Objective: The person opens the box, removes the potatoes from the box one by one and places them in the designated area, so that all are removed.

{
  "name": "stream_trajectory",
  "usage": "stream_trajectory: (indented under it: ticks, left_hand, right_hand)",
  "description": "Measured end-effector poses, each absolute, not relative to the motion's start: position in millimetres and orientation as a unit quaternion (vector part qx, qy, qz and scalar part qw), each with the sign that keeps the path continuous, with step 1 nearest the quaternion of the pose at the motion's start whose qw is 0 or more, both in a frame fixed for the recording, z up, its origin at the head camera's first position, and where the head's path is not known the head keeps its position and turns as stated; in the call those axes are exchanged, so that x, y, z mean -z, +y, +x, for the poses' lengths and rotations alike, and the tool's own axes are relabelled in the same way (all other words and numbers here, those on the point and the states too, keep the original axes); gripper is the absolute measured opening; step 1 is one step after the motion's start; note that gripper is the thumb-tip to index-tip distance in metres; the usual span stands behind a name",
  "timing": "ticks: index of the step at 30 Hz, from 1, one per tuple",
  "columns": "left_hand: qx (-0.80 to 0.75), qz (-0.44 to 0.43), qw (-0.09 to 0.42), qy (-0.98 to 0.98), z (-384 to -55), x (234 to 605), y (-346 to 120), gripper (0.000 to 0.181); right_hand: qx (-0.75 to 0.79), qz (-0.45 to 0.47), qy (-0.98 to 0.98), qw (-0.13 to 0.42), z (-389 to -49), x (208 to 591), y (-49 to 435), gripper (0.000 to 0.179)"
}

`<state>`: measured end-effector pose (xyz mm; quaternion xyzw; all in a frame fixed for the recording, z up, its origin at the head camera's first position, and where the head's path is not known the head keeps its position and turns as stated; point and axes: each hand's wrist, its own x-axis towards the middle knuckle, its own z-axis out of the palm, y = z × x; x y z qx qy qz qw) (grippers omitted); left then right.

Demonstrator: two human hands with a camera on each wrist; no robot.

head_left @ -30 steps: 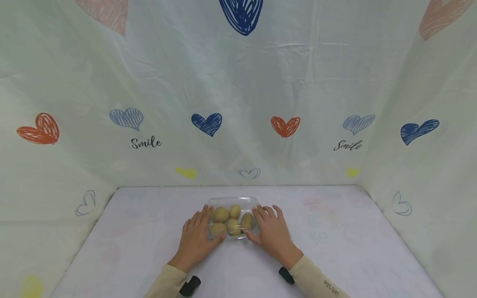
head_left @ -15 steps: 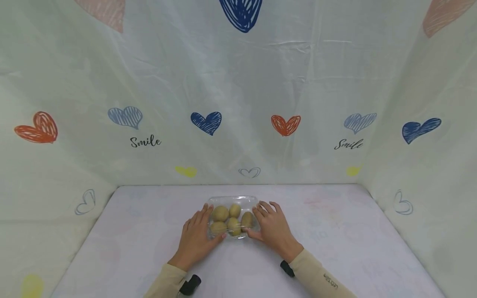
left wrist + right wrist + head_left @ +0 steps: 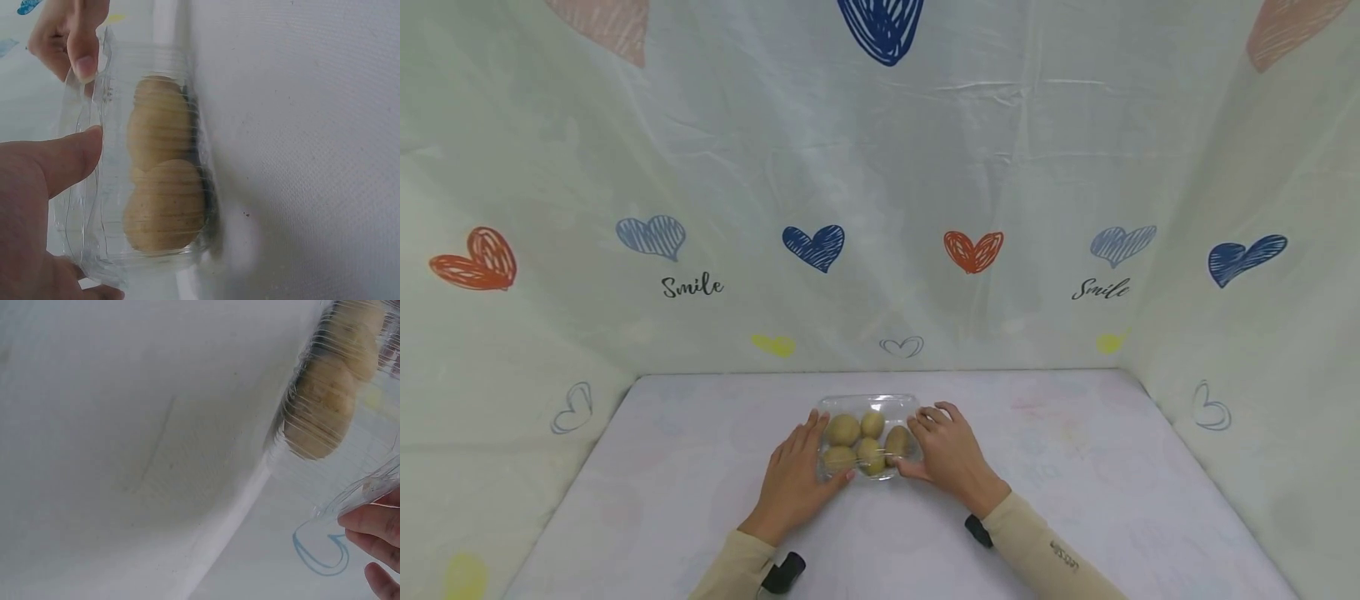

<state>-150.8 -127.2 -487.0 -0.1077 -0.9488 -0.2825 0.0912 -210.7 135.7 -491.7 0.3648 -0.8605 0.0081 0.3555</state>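
Note:
A clear plastic container (image 3: 891,407) with a lid stands on the table and holds several potatoes (image 3: 843,430). My left hand (image 3: 795,477) grips its left end, the thumb on the near rim and the fingers along the side. At the other end my right hand (image 3: 951,457) holds the right corner between thumb and fingers. In the left wrist view, two potatoes (image 3: 164,206) show through the ribbed wall, and both thumbs touch the rim (image 3: 100,187). The right wrist view shows right-hand fingers (image 3: 372,525) on the clear edge, beside a potato (image 3: 320,406).
The white table (image 3: 1075,500) extends around the container on all sides. Behind it hangs a pale curtain (image 3: 887,183) printed with hearts and "Smile". Dark straps or cameras (image 3: 784,573) sit at both wrists, below the beige sleeves.
The right hand's fingers have shifted slightly and curled a little more at the container's right corner. The left hand, container and potatoes stay in place.

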Motion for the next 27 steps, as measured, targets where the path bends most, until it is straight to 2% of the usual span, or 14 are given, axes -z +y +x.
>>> stream_trajectory:
  ticks: [12, 21, 27]
  left_hand:
    - [0.29, -0.107, 0.091, -0.947, -151.0, 485.6, -126.3, 0.088]
    - [0.295, -0.099, 0.086, -0.946, -149.9, 485.7, -127.9, 0.09]
    - [0.292, -0.092, 0.085, -0.948, -149.0, 486.7, -127.8, 0.09]
  right_hand:
    - [-0.003, 0.357, -0.876, 0.326, -211.4, 482.0, 133.0, 0.051]
    - [-0.028, 0.337, -0.89, 0.306, -202.0, 484.3, 140.2, 0.072]
    - [-0.05, 0.33, -0.896, 0.293, -197.8, 490.2, 146.2, 0.079]
